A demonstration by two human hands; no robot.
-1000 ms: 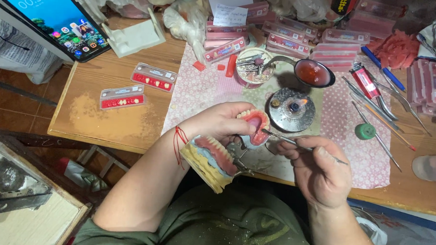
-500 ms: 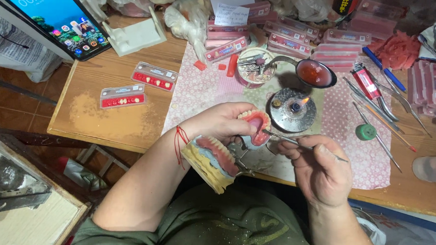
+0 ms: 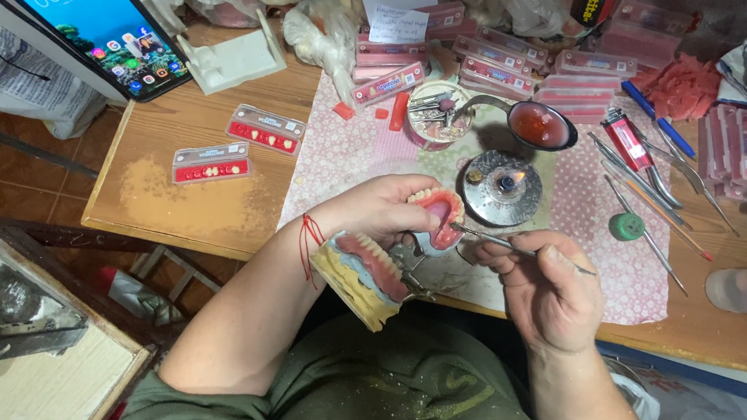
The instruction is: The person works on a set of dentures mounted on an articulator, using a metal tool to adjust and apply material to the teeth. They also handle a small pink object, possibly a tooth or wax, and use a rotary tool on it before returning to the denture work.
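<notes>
Almost nothing is changing since a second ago: our left hand (image 3: 373, 208) is still gripping the denture (image 3: 439, 214), our right hand (image 3: 549, 286) still pinching the metal tool (image 3: 505, 242) at its wax, so shaping is continuing.

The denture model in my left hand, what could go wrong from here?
The burner flame burns close behind the left hand and denture model, so a burn or softened pink wax seems possible. The right hand holds a thin metal tool at the teeth; a slip could nick fingers or dislodge a tooth.
</notes>
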